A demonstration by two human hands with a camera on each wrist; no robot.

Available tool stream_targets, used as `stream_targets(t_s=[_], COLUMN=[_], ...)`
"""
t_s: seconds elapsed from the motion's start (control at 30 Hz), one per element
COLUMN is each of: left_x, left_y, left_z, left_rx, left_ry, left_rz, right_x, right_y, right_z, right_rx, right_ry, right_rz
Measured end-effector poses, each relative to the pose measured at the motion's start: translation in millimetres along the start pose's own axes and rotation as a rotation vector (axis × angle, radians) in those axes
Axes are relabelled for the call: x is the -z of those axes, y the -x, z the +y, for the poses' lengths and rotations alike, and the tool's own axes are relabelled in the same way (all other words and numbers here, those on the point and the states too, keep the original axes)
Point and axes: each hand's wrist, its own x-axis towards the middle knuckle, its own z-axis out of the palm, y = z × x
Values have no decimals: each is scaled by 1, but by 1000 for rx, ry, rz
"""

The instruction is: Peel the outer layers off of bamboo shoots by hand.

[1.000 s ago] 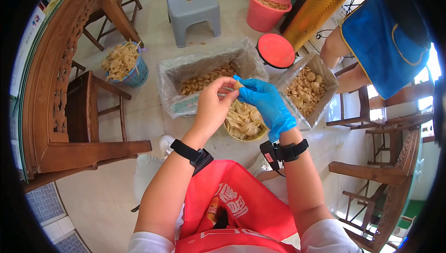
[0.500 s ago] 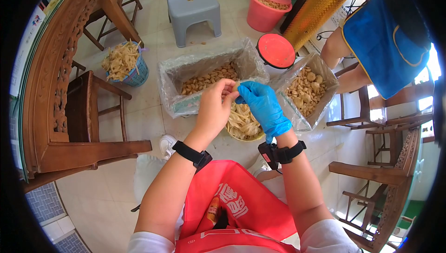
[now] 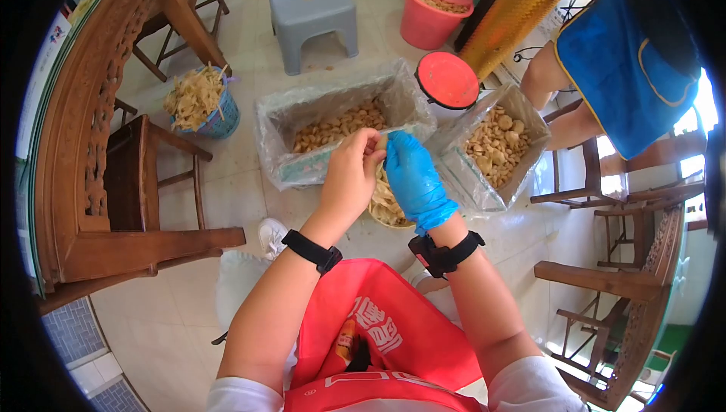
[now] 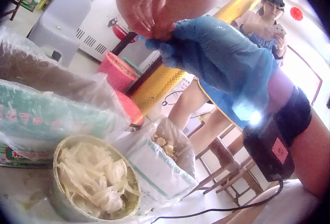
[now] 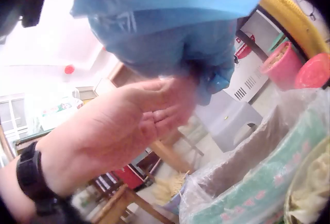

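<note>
My bare left hand (image 3: 350, 174) pinches a small pale tan piece (image 3: 383, 142) between thumb and fingertips. Against it, my right hand (image 3: 412, 178) in a blue glove has its fingers curled and pinches at the same piece, which is mostly hidden by the fingers. Both hands meet over a round tub (image 4: 56, 183) of limp, pale peelings (image 4: 95, 175). Just beyond is a plastic-lined box (image 3: 283, 159) with many tan pieces (image 3: 348, 125) inside. Another lined box (image 3: 473, 189) of similar pieces (image 3: 495, 147) stands to the right.
A blue basket (image 3: 221, 117) heaped with peelings stands at left, near a wooden chair (image 3: 132, 178). Behind the boxes are a grey plastic stool (image 3: 314, 19), a red lid (image 3: 448, 79) and a pink bucket (image 3: 427, 26). A person in a blue apron (image 3: 624, 72) is at right.
My right hand has turned at the wrist, its back rolling up and its forearm swinging left, fingers staying at the piece. The left hand stays nearly in place.
</note>
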Motion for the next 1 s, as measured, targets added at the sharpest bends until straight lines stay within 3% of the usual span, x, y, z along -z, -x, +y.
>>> stream_targets(t_s=[0.07, 0.1, 0.13, 0.17, 0.2, 0.23, 0.27, 0.37, 0.43, 0.57, 0.73, 0.8, 0.87, 0.93, 1.0], left_x=[-7, -5, -4, -3, -3, -3, 0, 4, 2, 3, 6, 14, 17, 36, 58], left_y=[1, 2, 1, 2, 3, -1, -6, -4, -3, -9, -12, -11, -16, -15, -7], left_z=[-9, 0, 7, 7, 2, -10, -17, -13, -23, -13, -6, -2, -11, 5, -8], left_rx=[-105, -26, -64, -28, -53, -31, 56, 126, 130, 207, 198, 171, -82, -28, 50], left_ry=[-83, -25, -98, -51, -21, 48, 81, 261, 312, 426, 342, 128, 57, -162, -468], left_rz=[87, 42, 54, 31, 64, 34, 20, -8, 23, 62, 46, 66, 197, 191, -20], right_x=[8, 3, -4, -2, -17, -18, -13, -14, -1, 6, 22, 28, 20, 26, 38], right_y=[-1, 2, 7, 7, 12, 5, -2, -5, -2, -6, -11, -13, -10, -5, -1], right_z=[-4, 9, 16, 16, 29, 30, 21, 8, -6, -9, -12, -11, 9, 33, 33], right_rx=[-49, 147, 233, 316, 382, 214, 11, -75, -320, -409, -447, -472, -363, -262, -461], right_ry=[-67, 50, 202, 348, 655, 89, -77, -297, -490, -816, -654, -559, -470, -66, 133], right_rz=[-82, -30, 79, 48, 109, 97, 45, 115, -41, -88, -149, -177, -43, -107, -365])
